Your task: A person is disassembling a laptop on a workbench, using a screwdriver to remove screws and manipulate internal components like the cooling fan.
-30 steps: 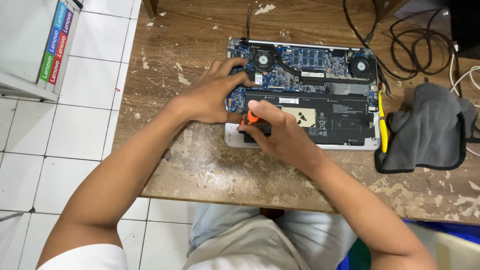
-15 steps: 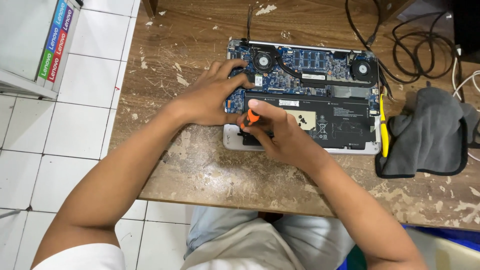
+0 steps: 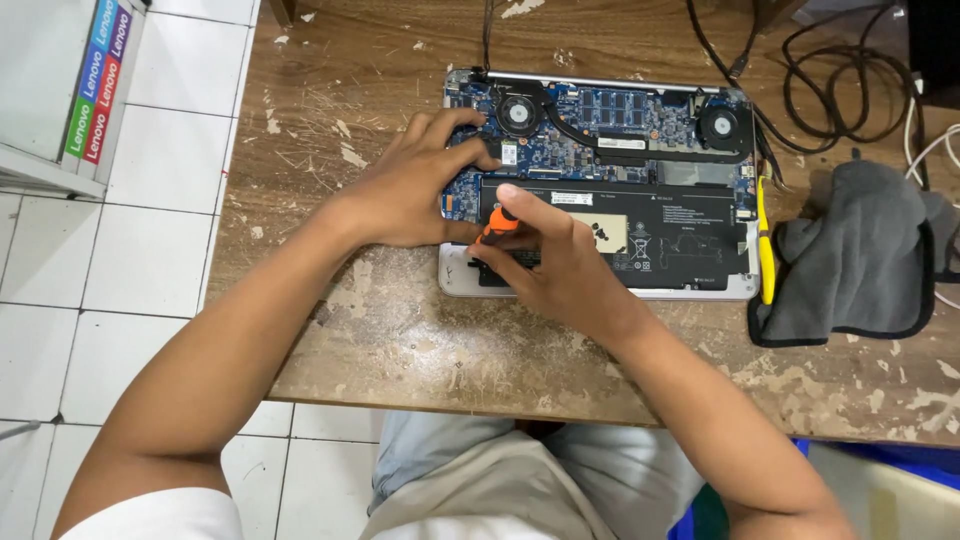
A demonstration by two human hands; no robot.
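Observation:
An opened laptop lies bottom-up on a worn wooden table, showing a blue circuit board, two fans and a black battery. My right hand is closed around an orange-handled screwdriver, whose tip points down at the laptop's front left part. My left hand rests on the laptop's left side, fingers spread over the circuit board beside the left fan.
A yellow tool lies along the laptop's right edge. A grey cloth sits to its right, with black cables behind. A white box with coloured stripes stands on the tiled floor at left.
Both hands stay in the same place on the laptop; the right hand's grip on the screwdriver has barely shifted.

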